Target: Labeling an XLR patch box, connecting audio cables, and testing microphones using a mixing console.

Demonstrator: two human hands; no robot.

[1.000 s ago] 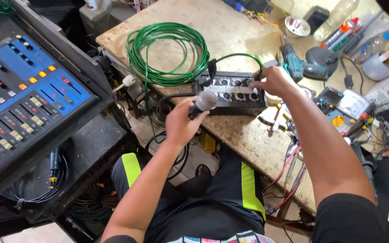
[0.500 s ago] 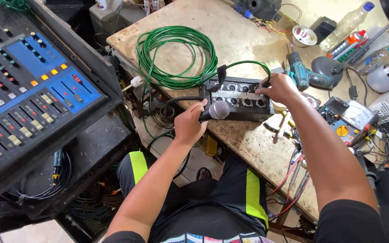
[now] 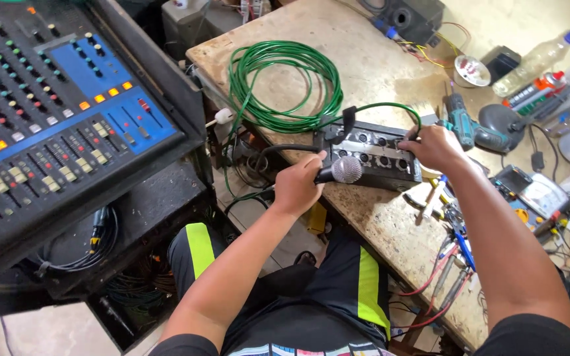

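The left hand (image 3: 296,188) has its grip wrapped tight around a microphone (image 3: 341,171), whose silver mesh head points right, just in front of a small black audio box (image 3: 377,153) with rows of knobs. That box sits near the front edge of the worn bench (image 3: 364,59). The right hand (image 3: 435,146) rests on the box's right end, fingers pinched at a knob or plug. A coiled green cable (image 3: 284,86) lies behind the box; a large mixing console (image 3: 47,125) stands left.
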